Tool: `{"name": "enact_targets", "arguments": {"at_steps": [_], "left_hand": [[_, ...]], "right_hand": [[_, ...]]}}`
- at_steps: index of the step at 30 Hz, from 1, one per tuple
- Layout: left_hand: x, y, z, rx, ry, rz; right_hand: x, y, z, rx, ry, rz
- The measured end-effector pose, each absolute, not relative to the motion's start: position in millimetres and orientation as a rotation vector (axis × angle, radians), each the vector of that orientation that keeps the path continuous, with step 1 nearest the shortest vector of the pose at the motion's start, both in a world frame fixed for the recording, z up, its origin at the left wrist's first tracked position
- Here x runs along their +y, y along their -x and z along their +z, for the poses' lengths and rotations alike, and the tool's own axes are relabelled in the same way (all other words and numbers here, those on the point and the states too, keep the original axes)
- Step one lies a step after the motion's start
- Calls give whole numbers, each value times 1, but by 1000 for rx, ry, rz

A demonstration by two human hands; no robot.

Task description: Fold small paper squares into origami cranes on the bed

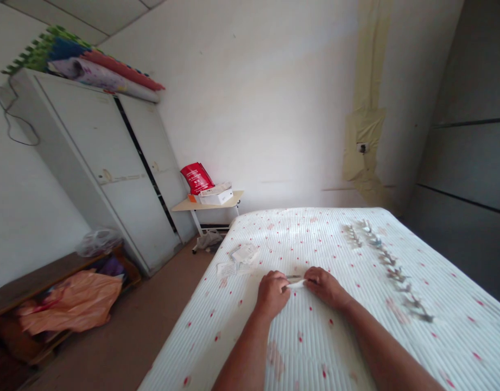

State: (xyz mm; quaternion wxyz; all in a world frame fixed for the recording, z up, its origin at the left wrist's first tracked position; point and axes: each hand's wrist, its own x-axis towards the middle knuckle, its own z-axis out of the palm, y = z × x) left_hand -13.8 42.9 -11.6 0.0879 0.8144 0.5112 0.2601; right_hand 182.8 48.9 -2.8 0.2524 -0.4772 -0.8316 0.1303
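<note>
My left hand and my right hand are close together over the middle of the bed. Between them they pinch the two ends of a narrow strip of folded paper, white with a greyish upper edge. My fingers cover both ends. Left of my left hand lies a small stack of paper sheets, with loose printed sheets beside it. To the right, a row of small folded paper pieces runs down the bed; their exact shapes are blurred.
The bed has a ribbed white cover with red dots. Beyond its far left corner, a small table holds a red bag and a white box. A grey cabinet stands left, near an orange plastic bag.
</note>
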Motion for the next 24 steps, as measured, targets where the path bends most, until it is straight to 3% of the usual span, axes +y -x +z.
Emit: {"name": "enact_targets", "arguments": {"at_steps": [11,24], "left_hand": [[47,1,-11,1919,-2369,602],[43,-13,-6,2121,-2297,443]], "right_hand": [[53,-161,-11,-2206,1768,32],[52,-154,-15,-2176,1864,-95]]}}
